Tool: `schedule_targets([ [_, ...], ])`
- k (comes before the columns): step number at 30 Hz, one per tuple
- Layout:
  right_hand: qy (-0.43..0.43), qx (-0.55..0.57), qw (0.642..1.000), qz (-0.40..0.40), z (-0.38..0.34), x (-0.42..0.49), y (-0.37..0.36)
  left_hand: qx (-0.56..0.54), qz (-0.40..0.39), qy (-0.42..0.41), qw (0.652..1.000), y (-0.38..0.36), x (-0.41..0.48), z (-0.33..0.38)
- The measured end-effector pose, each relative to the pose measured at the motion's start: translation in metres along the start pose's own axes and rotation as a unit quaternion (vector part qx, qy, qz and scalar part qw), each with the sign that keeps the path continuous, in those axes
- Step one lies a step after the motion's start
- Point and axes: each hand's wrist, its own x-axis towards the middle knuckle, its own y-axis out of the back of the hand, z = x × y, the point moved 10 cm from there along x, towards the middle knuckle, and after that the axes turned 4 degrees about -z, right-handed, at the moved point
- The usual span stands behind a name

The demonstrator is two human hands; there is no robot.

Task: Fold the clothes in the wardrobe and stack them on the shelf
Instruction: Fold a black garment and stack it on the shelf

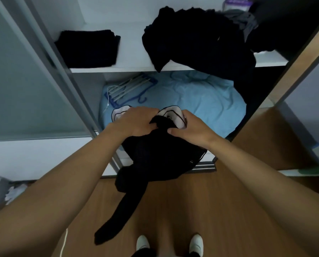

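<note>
My left grip (pixel 136 121) and right grip (pixel 192 128) both clutch the bunched top of a black garment (pixel 160 156) with white trim. I hold it at the wardrobe's front edge, above the light blue bedding (pixel 201 101). One long end dangles toward the wood floor (pixel 210 210).

The shelf (pixel 118 68) above carries a folded black stack (pixel 88 49) at left. Bare board separates the stack from a dark heap (pixel 195 43) that spills over the shelf's lip. Hangers (pixel 127 88) lie on the bedding's left. My fingertips are buried in cloth. A purple-topped item (pixel 236 4) is cut off at the top, its print unreadable.
</note>
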Motion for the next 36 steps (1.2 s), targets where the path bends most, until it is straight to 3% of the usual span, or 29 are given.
schedule_targets([
  [2, 0.004, -0.014, 1.0, -0.002, 0.0, -0.006, 0.002, 0.004, 0.004, 0.024, 1.0, 0.005, 0.004, 0.003],
  [7, 0.056, -0.132, 0.986, 0.088, -0.013, -0.018, 0.026, -0.024, -0.005, 0.039, 0.999, 0.011, 0.008, 0.008],
  [14, 0.228, -0.254, 0.939, 0.029, -0.045, -0.029, 0.021, -0.082, -0.024, 0.109, 0.99, 0.011, -0.004, -0.021],
  [17, 0.201, -0.313, 0.928, 0.031, -0.041, -0.023, 0.02, -0.058, -0.005, 0.1, 0.993, 0.016, -0.005, -0.022],
  [23, 0.202, -0.285, 0.936, 0.044, -0.061, -0.02, 0.035, -0.096, -0.041, 0.031, 0.994, 0.004, -0.013, -0.027],
  [26, 0.197, -0.291, 0.936, 0.023, -0.064, -0.018, 0.035, -0.094, -0.011, 0.032, 0.995, 0.004, -0.019, -0.038],
  [30, 0.153, -0.294, 0.943, 0.029, -0.05, -0.015, 0.04, -0.068, 0.019, 0.066, 0.995, 0.006, -0.024, -0.05],
  [36, 0.08, -0.233, 0.966, 0.08, -0.03, -0.014, 0.042, -0.057, -0.02, 0.135, 0.989, -0.003, -0.032, -0.072],
])
